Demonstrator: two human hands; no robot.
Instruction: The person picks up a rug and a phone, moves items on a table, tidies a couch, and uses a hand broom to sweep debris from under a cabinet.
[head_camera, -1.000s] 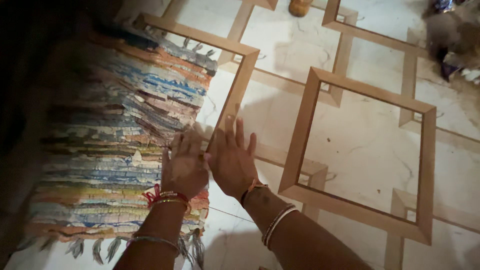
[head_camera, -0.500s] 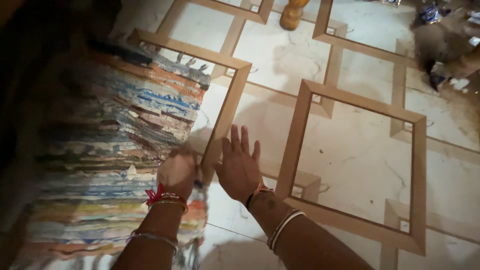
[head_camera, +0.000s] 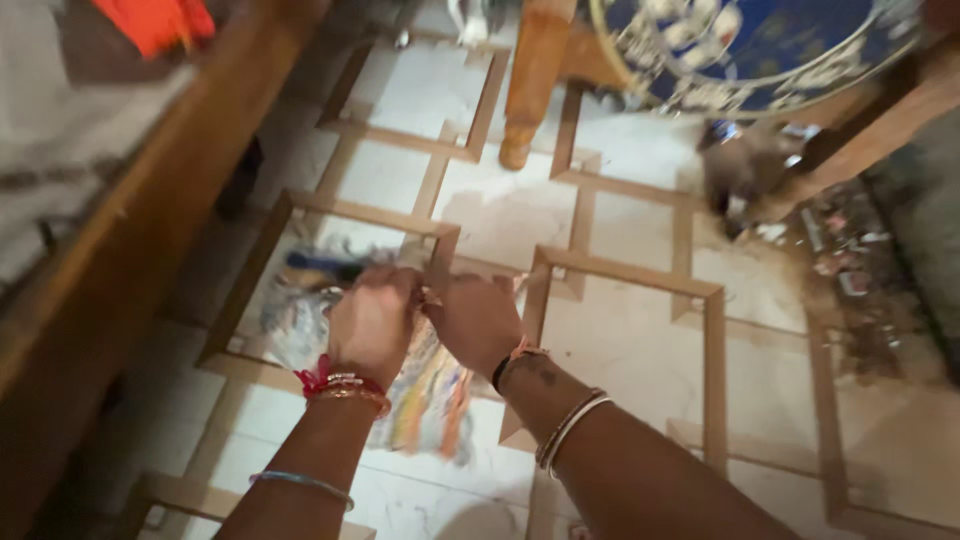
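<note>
Centre of frame: left hand (head_camera: 372, 322) and right hand (head_camera: 475, 320), both clenched on the striped rag rug (head_camera: 425, 390) hanging above the tiled floor (head_camera: 630, 350); an even grip at both corners would likely keep it level.

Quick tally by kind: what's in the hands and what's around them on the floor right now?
Hands: 2, left hand and right hand, both gripping the rug
Striped rag rug: 1
Wooden furniture leg: 1
Blue patterned round dish: 1
Orange cloth: 1
Total: 6
</note>
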